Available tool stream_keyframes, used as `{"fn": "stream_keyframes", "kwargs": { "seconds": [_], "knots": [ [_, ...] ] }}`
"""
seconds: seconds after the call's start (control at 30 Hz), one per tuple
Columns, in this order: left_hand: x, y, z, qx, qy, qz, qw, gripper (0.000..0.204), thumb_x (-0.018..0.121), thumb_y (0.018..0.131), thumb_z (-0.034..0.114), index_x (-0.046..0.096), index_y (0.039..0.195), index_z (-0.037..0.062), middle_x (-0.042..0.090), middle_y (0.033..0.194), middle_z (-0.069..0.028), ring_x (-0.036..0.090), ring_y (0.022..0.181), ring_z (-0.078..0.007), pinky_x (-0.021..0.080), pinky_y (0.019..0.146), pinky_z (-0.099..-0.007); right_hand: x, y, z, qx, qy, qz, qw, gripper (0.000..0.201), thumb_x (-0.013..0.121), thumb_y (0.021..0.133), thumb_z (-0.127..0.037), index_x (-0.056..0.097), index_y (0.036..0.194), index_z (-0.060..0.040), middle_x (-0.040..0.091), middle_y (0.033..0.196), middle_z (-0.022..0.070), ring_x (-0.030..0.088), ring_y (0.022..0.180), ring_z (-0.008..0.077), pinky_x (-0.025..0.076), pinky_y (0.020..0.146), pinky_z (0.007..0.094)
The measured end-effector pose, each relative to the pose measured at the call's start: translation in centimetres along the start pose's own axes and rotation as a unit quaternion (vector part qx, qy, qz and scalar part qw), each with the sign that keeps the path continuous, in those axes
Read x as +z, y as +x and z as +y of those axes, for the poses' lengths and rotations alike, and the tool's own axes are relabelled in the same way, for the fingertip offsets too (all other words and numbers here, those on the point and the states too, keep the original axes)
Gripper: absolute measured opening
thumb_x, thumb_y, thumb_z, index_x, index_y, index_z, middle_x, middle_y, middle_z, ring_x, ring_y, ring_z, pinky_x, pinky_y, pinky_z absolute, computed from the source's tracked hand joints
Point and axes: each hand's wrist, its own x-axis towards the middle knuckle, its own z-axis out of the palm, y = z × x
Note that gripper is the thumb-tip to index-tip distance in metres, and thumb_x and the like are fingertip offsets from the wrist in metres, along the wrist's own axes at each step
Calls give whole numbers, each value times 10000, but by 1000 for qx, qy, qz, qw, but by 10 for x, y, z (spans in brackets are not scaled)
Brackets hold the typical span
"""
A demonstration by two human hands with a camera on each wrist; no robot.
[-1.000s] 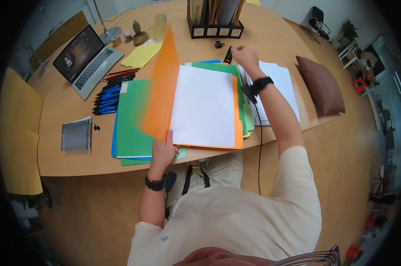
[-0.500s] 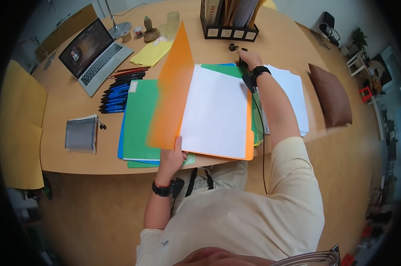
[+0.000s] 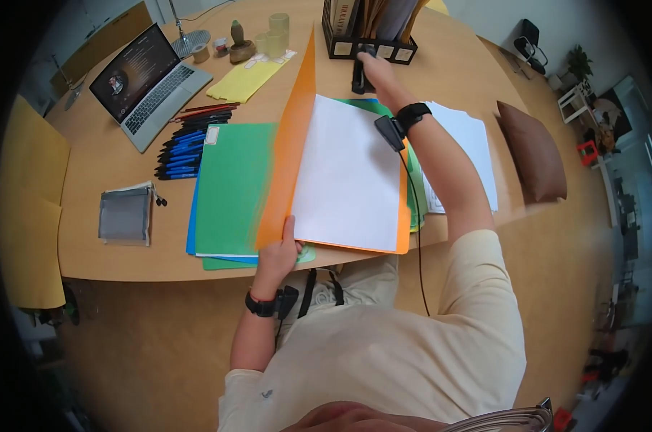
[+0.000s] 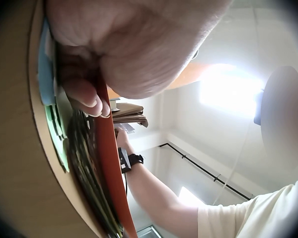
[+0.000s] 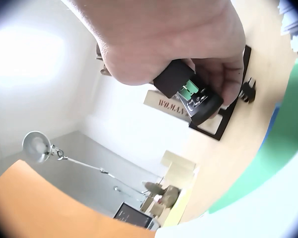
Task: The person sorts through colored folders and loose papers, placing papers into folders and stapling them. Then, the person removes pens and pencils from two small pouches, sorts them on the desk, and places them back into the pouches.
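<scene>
My right hand (image 3: 383,78) is beyond the top edge of the papers, its fingers curled round a black stapler (image 3: 358,81). In the right wrist view, the stapler's (image 5: 208,105) end shows a green part and bits of metal. At the near edge of the table, my left hand (image 3: 277,258) pinches the bottom of an open orange folder (image 3: 291,173) by its fold, thumb on top and fingertips (image 4: 95,108) underneath. The folder's cover stands nearly upright. White paper (image 3: 351,176) lies on its right side, over a green folder (image 3: 229,191) and other folders.
Pens (image 3: 180,157), a grey pouch (image 3: 124,216) and a laptop (image 3: 144,90) are on the left. At the back stands a black file organizer (image 3: 340,49). White sheets (image 3: 466,147) and a brown cushion (image 3: 535,155) lie right. A small black clip (image 5: 248,90) sits near the organizer.
My right hand has taken hold of the stapler and moved it back toward the organizer. The orange cover has swung more upright, while my left hand keeps its hold at the fold.
</scene>
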Motion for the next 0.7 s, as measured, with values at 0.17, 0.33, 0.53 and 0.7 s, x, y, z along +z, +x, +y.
{"fn": "stream_keyframes", "kwargs": {
  "seconds": [0.17,0.33,0.53,0.7],
  "knots": [
    [1,0,-6,17,-20,11,1000,258,576,1130,207,654,1092,-36,640,747,-56,605,548,-120,503,531,-292,43,-16,7,-25,-40,3,999,352,639,905,-243,712,1043,72,747,1003,165,714,939,274,532,798,411],
    [3,-1,-5,43,-32,16,998,208,567,1132,168,635,1072,-19,608,759,-29,571,549,-87,484,509,-257,65,-20,9,-48,-71,10,996,393,643,898,-285,715,1013,84,751,963,208,733,895,324,555,773,441],
    [1,0,-7,41,-22,1,999,210,567,1133,170,637,1084,-22,605,773,-29,570,552,-88,488,513,-264,80,-30,18,-89,-112,61,988,462,653,902,-361,743,942,91,751,927,313,757,922,444,575,822,483],
    [-1,0,-6,66,-1,-1,998,234,568,1129,187,644,1147,-33,615,707,-75,602,530,-136,504,523,-313,89,-42,12,-85,-116,115,983,532,659,956,-442,745,932,82,743,917,326,743,953,484,565,850,508]
  ]
}}
